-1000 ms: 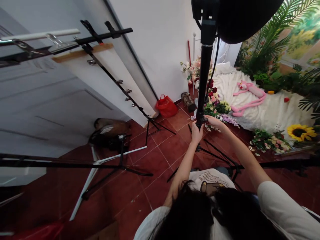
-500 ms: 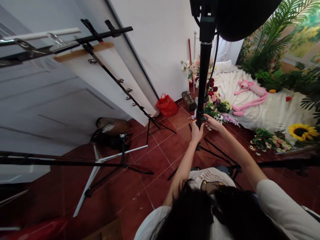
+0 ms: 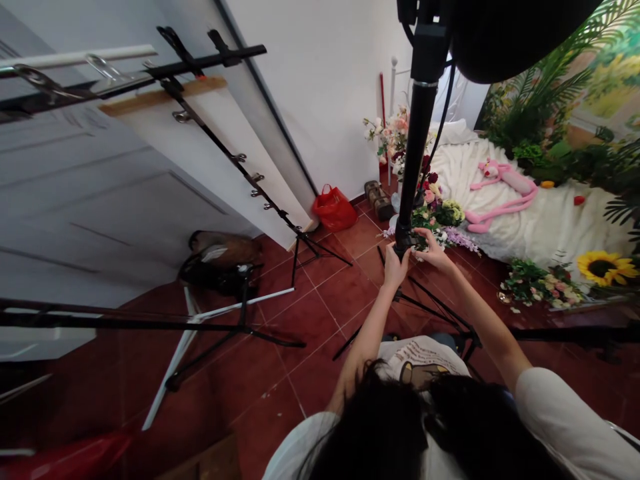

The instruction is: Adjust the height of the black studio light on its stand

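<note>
A black light stand [image 3: 418, 143] rises in front of me, a large dark lamp head [image 3: 515, 40] at its top. Around the pole, just below its locking collar [image 3: 403, 235], the fingers of my left hand [image 3: 397, 268] are closed. Beside the collar's right side is my right hand [image 3: 434, 253], thumb and forefinger apart around the small knob there. Whether its fingertips touch the knob is hard to make out. The stand's black legs [image 3: 435, 303] spread over the floor below my hands.
Left stands a black frame [image 3: 215, 137] with clips and a white backdrop sheet [image 3: 240, 160]. A red bag [image 3: 334, 208] sits by the wall. On the right, flowers [image 3: 543, 283] and a pink plush toy [image 3: 507, 180] lie around white fabric [image 3: 560, 227]. White tripod legs [image 3: 175, 360] cross the floor.
My right hand has loosened, its thumb and forefinger now farther apart and slightly lower. The pole's upper part and lamp have shifted right in view. My left hand stays on the pole.
</note>
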The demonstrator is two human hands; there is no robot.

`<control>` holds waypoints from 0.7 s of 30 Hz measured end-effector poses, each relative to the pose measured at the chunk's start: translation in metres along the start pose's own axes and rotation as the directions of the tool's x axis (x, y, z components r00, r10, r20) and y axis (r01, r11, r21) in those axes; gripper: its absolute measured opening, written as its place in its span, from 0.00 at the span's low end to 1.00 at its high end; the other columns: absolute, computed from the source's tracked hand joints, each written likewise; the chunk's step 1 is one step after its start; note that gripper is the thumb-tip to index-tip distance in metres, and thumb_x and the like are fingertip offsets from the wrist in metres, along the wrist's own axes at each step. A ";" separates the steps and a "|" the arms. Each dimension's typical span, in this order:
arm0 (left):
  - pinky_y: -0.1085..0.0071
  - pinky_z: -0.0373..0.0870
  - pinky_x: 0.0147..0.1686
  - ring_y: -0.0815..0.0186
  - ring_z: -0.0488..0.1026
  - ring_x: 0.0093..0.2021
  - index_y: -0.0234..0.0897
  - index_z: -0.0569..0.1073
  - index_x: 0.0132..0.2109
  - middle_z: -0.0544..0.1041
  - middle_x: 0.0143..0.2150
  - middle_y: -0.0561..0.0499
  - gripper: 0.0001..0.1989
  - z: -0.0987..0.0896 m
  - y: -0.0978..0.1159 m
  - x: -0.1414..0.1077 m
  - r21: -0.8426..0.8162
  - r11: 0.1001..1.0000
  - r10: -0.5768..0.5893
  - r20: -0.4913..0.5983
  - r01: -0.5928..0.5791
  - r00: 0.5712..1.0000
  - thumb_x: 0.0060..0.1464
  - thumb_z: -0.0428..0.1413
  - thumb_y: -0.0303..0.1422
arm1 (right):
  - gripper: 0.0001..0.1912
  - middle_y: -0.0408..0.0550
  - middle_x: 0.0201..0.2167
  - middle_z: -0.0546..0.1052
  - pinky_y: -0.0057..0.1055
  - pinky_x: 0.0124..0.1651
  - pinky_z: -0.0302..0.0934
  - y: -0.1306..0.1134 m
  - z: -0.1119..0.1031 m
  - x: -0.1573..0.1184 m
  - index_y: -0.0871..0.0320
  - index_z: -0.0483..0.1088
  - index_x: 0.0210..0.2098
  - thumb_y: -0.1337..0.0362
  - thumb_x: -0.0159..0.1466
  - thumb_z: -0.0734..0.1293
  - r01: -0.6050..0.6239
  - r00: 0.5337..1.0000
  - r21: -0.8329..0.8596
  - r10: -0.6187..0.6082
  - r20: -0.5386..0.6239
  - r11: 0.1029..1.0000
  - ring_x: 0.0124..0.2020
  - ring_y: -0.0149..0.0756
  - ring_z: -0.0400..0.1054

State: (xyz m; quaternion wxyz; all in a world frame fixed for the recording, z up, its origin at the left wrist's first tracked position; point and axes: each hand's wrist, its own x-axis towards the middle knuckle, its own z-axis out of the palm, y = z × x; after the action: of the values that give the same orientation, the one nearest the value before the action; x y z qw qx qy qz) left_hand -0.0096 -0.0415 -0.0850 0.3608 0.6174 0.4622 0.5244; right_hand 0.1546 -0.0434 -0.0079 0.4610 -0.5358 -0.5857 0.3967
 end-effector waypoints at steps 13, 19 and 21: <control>0.44 0.73 0.65 0.47 0.74 0.66 0.35 0.65 0.64 0.73 0.61 0.31 0.25 0.000 -0.008 0.001 -0.013 1.000 0.029 0.059 -0.028 0.998 0.63 0.57 0.34 | 0.24 0.45 0.25 0.71 0.36 0.38 0.73 -0.056 0.083 0.023 0.53 0.68 0.31 0.42 0.57 0.79 -0.064 0.984 -0.038 0.056 -0.170 0.997 0.35 0.42 0.73; 0.50 0.75 0.61 0.49 0.76 0.61 0.37 0.66 0.60 0.75 0.57 0.34 0.23 -0.004 0.000 0.001 -0.013 1.000 -0.006 0.062 0.007 0.998 0.66 0.59 0.44 | 0.26 0.44 0.26 0.70 0.32 0.33 0.69 -0.086 0.083 0.036 0.54 0.67 0.32 0.39 0.60 0.76 0.040 0.936 -0.020 -0.045 -0.349 0.999 0.35 0.40 0.72; 0.51 0.75 0.60 0.50 0.77 0.59 0.37 0.66 0.58 0.76 0.56 0.35 0.24 -0.008 0.006 0.001 -0.019 1.000 -0.005 0.055 0.006 0.998 0.66 0.58 0.50 | 0.26 0.44 0.26 0.69 0.33 0.34 0.71 -0.103 0.077 0.045 0.53 0.67 0.31 0.38 0.63 0.74 0.120 0.923 -0.031 -0.123 -0.364 0.992 0.35 0.41 0.73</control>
State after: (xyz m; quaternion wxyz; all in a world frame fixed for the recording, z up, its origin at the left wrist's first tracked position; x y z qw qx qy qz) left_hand -0.0161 -0.0428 -0.0772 0.3807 0.6268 0.4490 0.5105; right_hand 0.0534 -0.0078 0.0757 0.5833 -0.5647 -0.5234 0.2587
